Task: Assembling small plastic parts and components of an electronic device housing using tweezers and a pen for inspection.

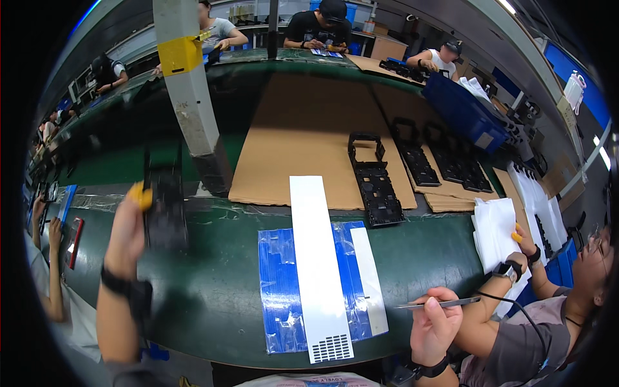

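Note:
My left hand (126, 226), with a yellow cover on one fingertip, grips a black plastic frame (165, 216) above the left part of the table. The frame and hand are slightly blurred by motion. In my right hand (436, 326) lies a pair of metal tweezers (454, 302), its tip pointing left. Between my hands a long white sheet (317, 258) lies on a blue board (277, 284) covered with clear tape. Rows of small black rectangular pads (330, 347) sit at the sheet's near end. A narrow off-white strip (370, 284) lies along the board's right side.
Another black frame (379, 187) rests partly on brown cardboard (290, 135), with several more frames (454, 158) to its right. A grey post (193, 109) stands beyond my left hand. At right, a co-worker's hand (525, 242) touches white sheets (493, 232). A blue bin (461, 109) stands behind.

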A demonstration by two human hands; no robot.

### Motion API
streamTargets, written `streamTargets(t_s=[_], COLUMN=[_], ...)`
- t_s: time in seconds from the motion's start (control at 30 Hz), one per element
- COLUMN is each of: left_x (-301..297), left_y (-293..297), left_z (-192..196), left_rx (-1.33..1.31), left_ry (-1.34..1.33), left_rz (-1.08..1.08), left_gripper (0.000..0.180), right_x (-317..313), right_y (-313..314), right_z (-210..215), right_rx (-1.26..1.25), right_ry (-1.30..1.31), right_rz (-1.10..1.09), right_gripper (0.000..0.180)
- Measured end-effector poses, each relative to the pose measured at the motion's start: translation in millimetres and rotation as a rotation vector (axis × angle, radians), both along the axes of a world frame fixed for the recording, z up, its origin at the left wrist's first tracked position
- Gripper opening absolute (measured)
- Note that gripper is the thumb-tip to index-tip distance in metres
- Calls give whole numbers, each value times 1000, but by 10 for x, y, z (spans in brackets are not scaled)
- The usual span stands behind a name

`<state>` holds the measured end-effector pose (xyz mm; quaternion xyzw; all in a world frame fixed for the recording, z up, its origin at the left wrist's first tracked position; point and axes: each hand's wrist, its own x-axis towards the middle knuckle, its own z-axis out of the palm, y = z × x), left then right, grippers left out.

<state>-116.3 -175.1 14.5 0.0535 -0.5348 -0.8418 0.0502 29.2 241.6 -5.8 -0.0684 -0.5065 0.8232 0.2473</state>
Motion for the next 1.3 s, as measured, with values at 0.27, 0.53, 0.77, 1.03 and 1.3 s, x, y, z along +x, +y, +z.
streamTargets(t_s=[0.27, 0.53, 0.77, 1.03, 1.3], left_x=[-1399, 44, -648, -1008, 198], left_y=[-722, 1591, 2964, 2940, 2249], left_z=[-555, 273, -135, -225, 332], left_rx=[-1110, -1369, -1550, -884, 94], left_ry=[-56, 513, 363, 383, 186], left_rz=[564, -232, -231, -5, -271], left_gripper=[35, 8, 27, 21, 19], right_x=[-98, -85, 86, 219, 189], right_y=[-6, 198, 51, -139, -407], right_z=[-31, -139, -6, -63, -73], right_rx=[5, -7, 120, 68, 145], right_ry=[12, 17, 13, -78, -183], right_rz=[21, -53, -4, 173, 347], right_gripper=[20, 19, 20, 20, 19])
